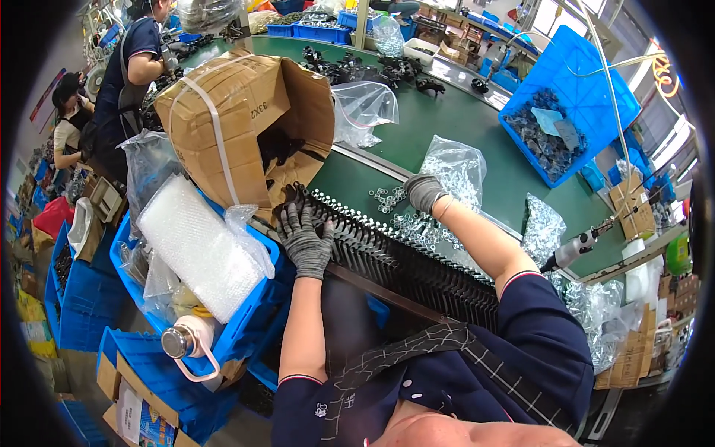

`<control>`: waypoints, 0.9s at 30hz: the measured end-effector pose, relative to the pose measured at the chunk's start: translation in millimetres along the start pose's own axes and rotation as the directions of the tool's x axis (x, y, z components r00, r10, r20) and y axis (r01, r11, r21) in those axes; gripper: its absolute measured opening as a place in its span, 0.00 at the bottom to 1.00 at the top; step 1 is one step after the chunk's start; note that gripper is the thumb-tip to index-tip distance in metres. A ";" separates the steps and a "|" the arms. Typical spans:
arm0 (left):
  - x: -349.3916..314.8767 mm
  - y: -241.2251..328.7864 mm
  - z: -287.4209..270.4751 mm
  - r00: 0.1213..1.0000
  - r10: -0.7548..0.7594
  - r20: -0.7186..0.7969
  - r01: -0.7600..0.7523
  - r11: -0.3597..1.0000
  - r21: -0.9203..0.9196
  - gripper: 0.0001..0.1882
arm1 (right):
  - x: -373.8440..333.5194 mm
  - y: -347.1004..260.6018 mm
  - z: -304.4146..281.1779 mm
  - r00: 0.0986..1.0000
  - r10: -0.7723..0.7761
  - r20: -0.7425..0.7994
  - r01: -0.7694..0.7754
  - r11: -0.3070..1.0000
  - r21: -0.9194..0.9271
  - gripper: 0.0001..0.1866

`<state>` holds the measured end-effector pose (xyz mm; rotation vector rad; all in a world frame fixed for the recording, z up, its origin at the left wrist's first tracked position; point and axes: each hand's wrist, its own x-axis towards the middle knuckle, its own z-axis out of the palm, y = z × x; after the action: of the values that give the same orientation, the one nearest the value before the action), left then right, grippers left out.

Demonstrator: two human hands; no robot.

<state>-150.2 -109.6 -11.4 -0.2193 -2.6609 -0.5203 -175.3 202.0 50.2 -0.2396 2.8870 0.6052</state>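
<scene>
A long slanting row of black parts [402, 257], each topped by a small silver ring or nut, stands along the near edge of the green work surface. At the row's far left end lies my left hand [304, 242] in a grey striped glove, fingers spread over the black parts there. My right hand [427, 194], gloved alike, has its fingers curled together beside loose silver nuts [387, 200]; what they hold, if anything, is hidden. Just right of it, a clear plastic bag [456, 175] holds more small metal pieces.
An open cardboard box [216, 127] with black parts inside lies tipped at the left. Below it, a blue crate [138, 261] carries bubble wrap [201, 242] and a bottle [195, 339]. At the right are a tilted blue bin [588, 89] and a power screwdriver [573, 249]. Other people stand far left.
</scene>
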 end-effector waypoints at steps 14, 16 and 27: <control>-0.6 2.6 -2.3 0.999 -0.015 0.042 0.014 1.000 0.014 0.34 | -5.5 4.2 20.0 0.943 -0.109 -0.313 0.229 0.896 0.380 0.07; 2.1 3.9 -1.2 1.000 -0.006 0.029 0.006 1.000 0.006 0.34 | -4.0 6.5 26.1 0.907 -0.137 -0.399 0.300 0.875 0.381 0.06; -2.4 3.6 -1.1 1.000 -0.011 0.010 0.011 1.000 0.019 0.34 | 0.7 3.7 -8.9 0.989 -0.140 -0.048 0.148 0.941 0.305 0.09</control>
<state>-146.9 -106.9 -10.3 -0.2020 -2.6770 -0.4981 -177.9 201.6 59.5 -0.4096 2.9005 0.1228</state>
